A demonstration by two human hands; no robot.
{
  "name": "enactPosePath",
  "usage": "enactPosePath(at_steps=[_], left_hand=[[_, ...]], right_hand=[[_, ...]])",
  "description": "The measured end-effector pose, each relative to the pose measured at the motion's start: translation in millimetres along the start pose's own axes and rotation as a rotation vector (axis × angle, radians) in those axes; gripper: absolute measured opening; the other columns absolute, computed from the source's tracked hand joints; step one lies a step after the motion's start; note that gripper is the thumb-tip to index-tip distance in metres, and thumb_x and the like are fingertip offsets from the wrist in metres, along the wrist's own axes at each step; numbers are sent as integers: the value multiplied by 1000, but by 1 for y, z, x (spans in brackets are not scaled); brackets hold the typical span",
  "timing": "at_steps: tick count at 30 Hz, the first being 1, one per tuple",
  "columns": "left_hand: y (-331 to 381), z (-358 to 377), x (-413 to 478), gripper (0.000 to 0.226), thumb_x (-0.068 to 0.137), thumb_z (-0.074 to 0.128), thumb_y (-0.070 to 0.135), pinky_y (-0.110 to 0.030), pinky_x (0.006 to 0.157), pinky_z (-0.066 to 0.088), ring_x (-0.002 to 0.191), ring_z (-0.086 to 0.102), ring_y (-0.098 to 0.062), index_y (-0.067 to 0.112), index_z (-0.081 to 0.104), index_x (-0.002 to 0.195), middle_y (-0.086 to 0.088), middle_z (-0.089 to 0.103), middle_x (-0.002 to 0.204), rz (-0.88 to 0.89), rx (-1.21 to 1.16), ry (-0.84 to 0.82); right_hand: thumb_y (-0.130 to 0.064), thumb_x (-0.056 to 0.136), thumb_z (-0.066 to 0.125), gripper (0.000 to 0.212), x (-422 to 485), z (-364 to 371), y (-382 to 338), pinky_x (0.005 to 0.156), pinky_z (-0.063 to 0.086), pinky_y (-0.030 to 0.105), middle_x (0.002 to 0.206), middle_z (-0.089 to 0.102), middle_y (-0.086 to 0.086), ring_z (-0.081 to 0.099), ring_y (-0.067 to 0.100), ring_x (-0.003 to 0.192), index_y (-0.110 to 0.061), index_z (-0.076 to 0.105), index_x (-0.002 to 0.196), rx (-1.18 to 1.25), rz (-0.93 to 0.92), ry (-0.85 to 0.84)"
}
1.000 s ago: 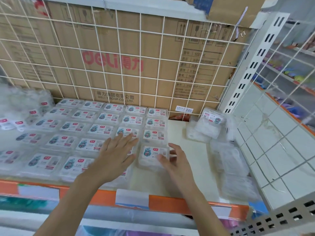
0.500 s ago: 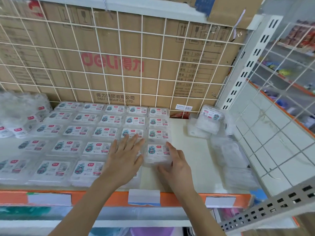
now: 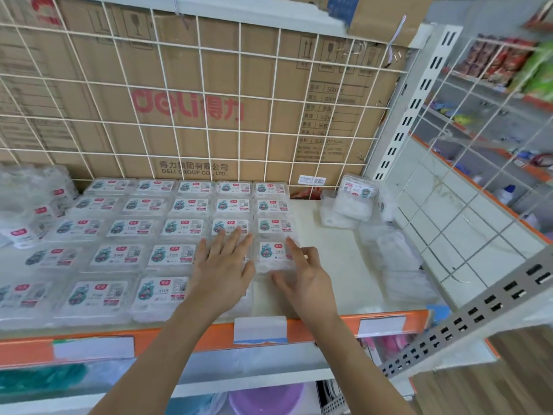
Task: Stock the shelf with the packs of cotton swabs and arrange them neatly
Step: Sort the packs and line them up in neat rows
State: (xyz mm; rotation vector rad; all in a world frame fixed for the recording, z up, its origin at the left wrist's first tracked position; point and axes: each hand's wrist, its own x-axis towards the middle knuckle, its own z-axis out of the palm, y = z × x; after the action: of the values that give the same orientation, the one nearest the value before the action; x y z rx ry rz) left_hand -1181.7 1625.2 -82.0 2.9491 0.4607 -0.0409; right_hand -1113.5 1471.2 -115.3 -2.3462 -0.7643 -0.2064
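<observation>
Clear packs of cotton swabs with white and teal labels lie flat in neat rows on the white shelf. My left hand rests flat, fingers spread, on the packs in the second column from the right. My right hand touches the front pack of the rightmost column. Its index finger lies along the pack's right edge and its thumb is against the front edge. That pack sits close behind the one in the row further back.
More loose packs are piled at the back right, with crumpled clear wrappers in front of them. Bagged packs sit at the far left. A wire grid backs the shelf and another closes the right side.
My right hand has slid the front right pack back against its column. My left hand has stayed flat on the neighbouring packs, shifting slightly further in.
</observation>
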Motion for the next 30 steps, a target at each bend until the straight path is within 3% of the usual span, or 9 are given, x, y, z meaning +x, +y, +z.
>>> enactPosePath(at_steps=[5,8,12,14,17,19,24,28,30], left_hand=[[-1,0,-1,62,90,0,46,-43,114,-12,144,-15,-16,32,-3,150,8,-12,158,5,-18,1],[0,-2,-2,54,101,16,39,-44,115,-11,144,-15,-16,31,-3,151,7,-12,158,6,-26,6],[0,-2,-2,54,101,18,38,-44,115,-9,145,-13,-17,31,-2,151,7,-10,158,7,-28,25],[0,-1,-2,53,101,16,39,-44,115,-8,145,-12,-17,32,-1,151,7,-9,159,9,-28,33],[-1,-1,-3,57,95,3,48,-43,115,-10,145,-12,-16,33,0,150,8,-8,159,3,-46,27],[-1,-1,-3,55,98,5,49,-42,115,-10,145,-12,-15,34,-1,150,8,-7,159,2,-52,27],[-1,-4,-3,55,99,19,49,-44,115,-8,145,-11,-16,35,4,150,7,-4,159,-2,-132,40],[-1,-8,1,59,96,18,57,-41,117,-4,146,-7,-15,34,10,150,7,1,159,22,-124,71],[1,-10,4,72,86,17,68,-36,116,-5,145,-7,-13,36,8,149,8,1,159,93,-138,46]], right_hand=[[-42,72,68,74,2,2,2,59,55,37,105,53,14,64,32,74,-13,46,137,-29,3,-18],[-43,72,66,75,1,3,1,60,54,37,106,53,15,63,32,77,-12,46,137,-26,-2,-4],[-39,74,72,75,2,5,3,64,54,38,109,51,15,62,33,85,-13,44,138,-25,-6,12],[-46,72,66,78,2,7,5,62,55,38,109,52,15,63,33,85,-15,42,139,-30,-28,44],[-73,76,46,87,-1,3,2,72,53,39,127,45,9,60,28,97,-31,21,147,-27,-32,64],[-78,79,31,82,-3,-6,1,78,50,38,132,43,3,57,24,105,-36,14,147,21,1,133],[-60,86,36,69,0,-41,19,83,47,37,128,47,0,55,20,111,-25,31,145,120,100,268],[-19,84,65,50,6,-77,57,82,45,45,119,56,16,57,35,105,-6,51,130,-77,151,360],[-14,80,68,48,8,-90,77,86,44,50,118,57,21,55,42,106,-3,55,125,-189,231,354]])
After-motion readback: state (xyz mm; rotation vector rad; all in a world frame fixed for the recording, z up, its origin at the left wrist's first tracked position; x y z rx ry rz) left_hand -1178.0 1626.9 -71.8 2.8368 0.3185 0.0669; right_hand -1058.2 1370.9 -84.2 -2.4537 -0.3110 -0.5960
